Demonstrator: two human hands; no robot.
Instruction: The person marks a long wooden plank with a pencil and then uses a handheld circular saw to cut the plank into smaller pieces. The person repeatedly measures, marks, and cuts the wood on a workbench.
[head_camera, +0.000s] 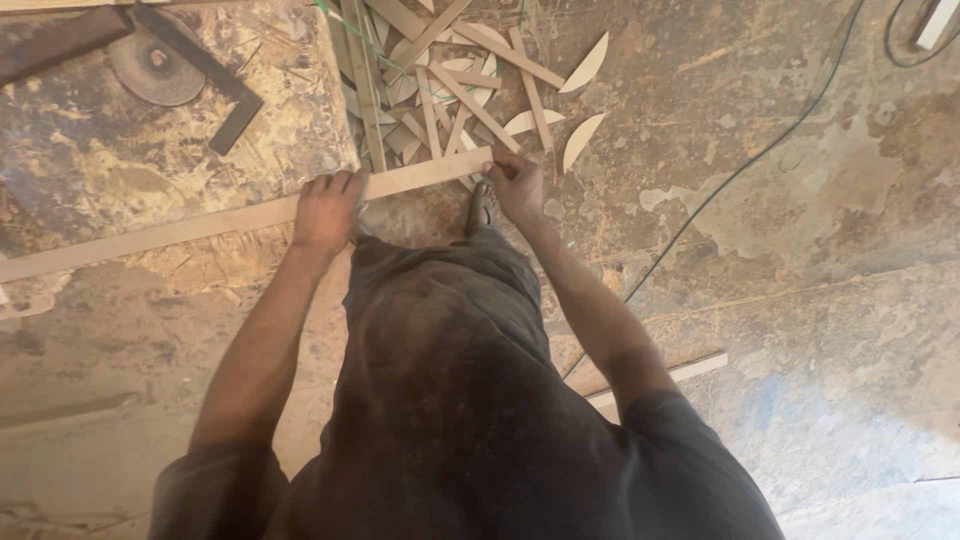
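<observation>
Wooden strip (200, 226) held flat across a worn chipboard bench (120, 300) by both hands.

Pale and long, the strip is laid slantwise, its right end jutting past the bench edge above a heap of offcuts (460, 80) on the floor. It is pressed down near its middle by the left hand (327, 210), fingers curled over the far edge. Its right end is pinched by the right hand (517, 186), closed around it. A grinding disc (156, 66) and a dark steel square (205, 70) are seen at the bench's far side.
</observation>
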